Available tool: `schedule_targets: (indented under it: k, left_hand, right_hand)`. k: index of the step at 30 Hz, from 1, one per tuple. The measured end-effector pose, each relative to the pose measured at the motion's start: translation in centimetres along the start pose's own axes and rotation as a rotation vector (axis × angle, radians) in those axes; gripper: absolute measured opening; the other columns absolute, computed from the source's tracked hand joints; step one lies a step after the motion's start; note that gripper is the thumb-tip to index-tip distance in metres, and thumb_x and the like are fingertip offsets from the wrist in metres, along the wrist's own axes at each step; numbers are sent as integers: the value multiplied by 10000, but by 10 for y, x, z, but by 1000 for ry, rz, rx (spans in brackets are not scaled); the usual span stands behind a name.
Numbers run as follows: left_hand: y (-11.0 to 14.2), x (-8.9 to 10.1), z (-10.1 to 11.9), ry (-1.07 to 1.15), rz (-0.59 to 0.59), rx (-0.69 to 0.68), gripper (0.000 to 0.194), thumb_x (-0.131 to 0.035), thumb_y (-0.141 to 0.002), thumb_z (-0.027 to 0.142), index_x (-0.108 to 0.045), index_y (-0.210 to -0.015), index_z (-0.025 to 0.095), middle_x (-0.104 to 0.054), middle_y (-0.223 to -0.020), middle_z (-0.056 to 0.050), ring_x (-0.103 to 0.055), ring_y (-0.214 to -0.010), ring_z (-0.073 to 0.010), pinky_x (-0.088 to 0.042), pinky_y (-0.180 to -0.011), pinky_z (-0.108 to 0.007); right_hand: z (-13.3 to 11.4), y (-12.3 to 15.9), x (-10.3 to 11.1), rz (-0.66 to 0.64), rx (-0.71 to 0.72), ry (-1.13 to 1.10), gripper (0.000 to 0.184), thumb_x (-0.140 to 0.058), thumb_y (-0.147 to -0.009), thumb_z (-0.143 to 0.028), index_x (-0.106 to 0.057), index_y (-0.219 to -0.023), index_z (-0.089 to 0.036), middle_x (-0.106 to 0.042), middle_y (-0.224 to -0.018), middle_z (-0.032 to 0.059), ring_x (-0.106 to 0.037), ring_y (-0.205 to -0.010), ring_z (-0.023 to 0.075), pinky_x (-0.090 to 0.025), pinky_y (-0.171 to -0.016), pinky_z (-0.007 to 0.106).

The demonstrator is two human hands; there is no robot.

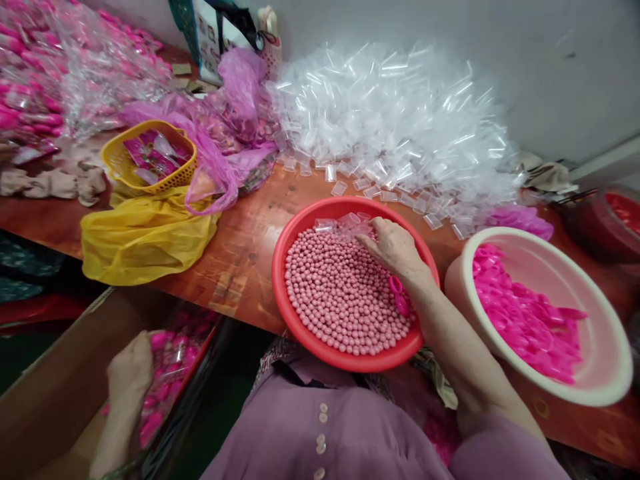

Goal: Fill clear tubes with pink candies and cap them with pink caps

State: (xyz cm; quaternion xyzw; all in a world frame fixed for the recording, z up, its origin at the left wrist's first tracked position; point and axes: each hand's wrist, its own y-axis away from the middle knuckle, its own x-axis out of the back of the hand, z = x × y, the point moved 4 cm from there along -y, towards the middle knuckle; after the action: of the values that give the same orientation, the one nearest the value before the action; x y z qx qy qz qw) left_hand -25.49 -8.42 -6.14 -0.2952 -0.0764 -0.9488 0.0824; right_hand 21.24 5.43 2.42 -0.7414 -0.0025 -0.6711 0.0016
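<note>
My right hand (395, 250) reaches into the red basin (281, 293), thumb and fingers closed around the clear plastic tubes (345, 225) at its far side. Pink beads (345, 287) fill this basin, and a bright pink plastic piece (399, 297) lies on them under my wrist. Down to the left, my left hand (131, 367) is over a cardboard box (60, 373), its fingers curled. Beside those fingers are pink-and-clear pieces (167, 380) inside the box. What the left fingers hold, if anything, is hidden.
A large heap of clear tubes (395, 113) covers the table's back. At right stands a white basin (607, 360) of pink plastic parts (525, 313). To the left are a yellow basket (117, 160), a yellow bag (150, 233), a purple bag (220, 167) and piled pink goods (45, 87).
</note>
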Motion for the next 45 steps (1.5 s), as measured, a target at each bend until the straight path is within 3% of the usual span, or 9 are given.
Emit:
schedule_targets:
  k: [4,7,11,16,20,25,33,39,45]
  left_hand:
    - [15,22,-75,-375,140,170,323,-611,-654,529,-459,-459,322,-393,-336,-6,-444,-352,-272,-421,-388,-405]
    - [18,26,-86,-422,161,266,322,-633,-678,520,-476,-485,316,-413,-353,-13,-523,-422,-302,-516,-552,-510]
    - [5,11,-5,-197,383,121,167,-612,-814,446,-703,-762,315,-699,-631,-2,-725,-773,-306,-570,-784,-490]
    - [-22,-54,147,-34,218,-446,230,-554,-946,318,-749,-986,203,-784,-1021,-42,-735,-972,-210,-570,-935,-364]
    - [-43,-115,210,35,-17,-785,193,-561,-951,252,-723,-980,153,-778,-983,-64,-723,-899,-163,-557,-862,-283]
    - [-61,-161,216,-39,-131,-840,170,-529,-943,199,-689,-932,142,-756,-917,-86,-704,-860,-179,-541,-824,-301]
    - [-64,-167,209,-130,-141,-808,238,-440,-967,204,-663,-894,165,-736,-908,-76,-674,-870,-186,-511,-830,-307]
    - [-63,-171,212,-251,-183,-771,270,-420,-979,225,-644,-842,164,-704,-880,-94,-637,-843,-201,-479,-796,-316]
    - [-59,-174,215,-464,-237,-753,273,-396,-968,175,-636,-837,164,-679,-858,-96,-612,-813,-213,-462,-772,-322]
  right_hand:
    - [-10,-8,-9,25,-74,-36,419,-615,-929,-428,-655,-1203,-113,-749,-1110,199,-689,-1032,350,-512,-866,433]
    - [-13,-14,-15,126,-75,-139,349,-593,-930,-420,-683,-1125,-145,-764,-1040,164,-692,-959,312,-505,-848,415]
    - [-10,-20,-27,203,-15,-325,292,-599,-904,-394,-681,-1077,-173,-759,-966,106,-673,-849,254,-499,-789,369]
    - [-16,-17,-26,195,80,-304,266,-685,-833,-318,-660,-1045,-159,-722,-1022,126,-644,-899,266,-491,-815,372]
    - [-34,2,-10,185,225,-202,162,-606,-907,-299,-635,-992,-164,-677,-1079,156,-619,-920,259,-474,-811,350]
    - [-61,25,-17,-194,484,-27,173,-474,-959,-161,-605,-1066,-127,-676,-1013,146,-615,-887,236,-439,-770,315]
    - [-59,15,-8,-449,603,-34,158,-663,-870,-204,-659,-1011,-133,-674,-1061,132,-645,-935,228,-446,-795,295]
    - [-61,24,-16,-441,372,219,220,-590,-806,-50,-739,-941,-138,-754,-910,174,-703,-860,303,-453,-719,359]
    - [-82,27,-34,-512,444,76,207,-617,-712,-28,-724,-818,-171,-726,-770,78,-635,-722,208,-412,-661,295]
